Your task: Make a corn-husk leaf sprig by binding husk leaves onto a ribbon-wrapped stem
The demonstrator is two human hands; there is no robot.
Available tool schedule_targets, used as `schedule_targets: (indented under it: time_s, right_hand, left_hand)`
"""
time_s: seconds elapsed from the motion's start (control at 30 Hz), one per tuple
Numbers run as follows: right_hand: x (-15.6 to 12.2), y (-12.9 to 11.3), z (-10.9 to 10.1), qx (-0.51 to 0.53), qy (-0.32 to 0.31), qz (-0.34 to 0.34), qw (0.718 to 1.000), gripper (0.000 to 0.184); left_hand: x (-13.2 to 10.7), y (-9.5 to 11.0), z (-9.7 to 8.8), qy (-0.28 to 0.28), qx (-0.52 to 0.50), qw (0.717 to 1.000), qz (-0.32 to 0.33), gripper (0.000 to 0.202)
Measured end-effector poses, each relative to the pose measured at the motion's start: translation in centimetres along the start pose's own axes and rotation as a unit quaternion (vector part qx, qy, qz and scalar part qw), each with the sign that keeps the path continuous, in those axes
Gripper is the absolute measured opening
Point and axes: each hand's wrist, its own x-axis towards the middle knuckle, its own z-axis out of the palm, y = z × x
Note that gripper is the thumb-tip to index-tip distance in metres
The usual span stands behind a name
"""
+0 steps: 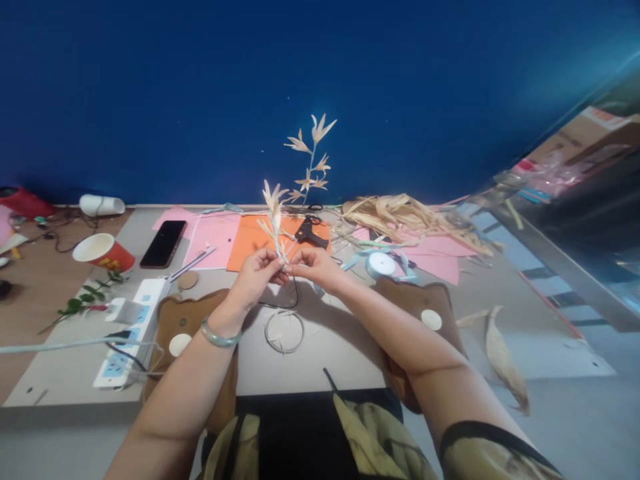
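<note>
Left fingers (271, 269) and right fingers (303, 269) pinching pale dried sprig (273, 205), long axis near upright, tip pointing up

Head-worn view, facing forward and down, hands (256, 275) near

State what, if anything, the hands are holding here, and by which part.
The left hand and right hand pinch a pale straw-like flower by its stem, just below the petals. Their fingers hide the exact grip points.
</note>
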Motion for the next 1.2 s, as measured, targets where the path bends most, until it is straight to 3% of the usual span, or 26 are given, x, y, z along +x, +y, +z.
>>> schedule_targets:
  time_s: [0.47, 0.9, 1.07, 1.2]
  right_hand:
    - [0.7, 1.5, 0.2, 0.036, -0.003, 0.028, 0.999, 0.035]
    - [0.4, -0.1, 0.2, 0.08, -0.002, 0.086, 0.993, 0.037]
    - [0.8, 0.3, 0.0, 0.038, -0.014, 0.078, 0.996, 0.037]
    - [1.3, 0.3, -1.5, -0.107, -0.055, 0.028, 0.992, 0.034]
  left_hand:
    - [0.0, -0.6, 0.0, 0.012, 0.023, 1.0, -0.017, 0.04]
    - [0.1, -0.1, 0.0, 0.025, 0.01, 0.999, -0.043, 0.035]
    - [0.2, 0.1, -0.6, 0.055, 0.027, 0.998, -0.024, 0.032]
    - [0.4, 0.1, -1.0, 0.094, 0.06, 0.994, -0.001, 0.028]
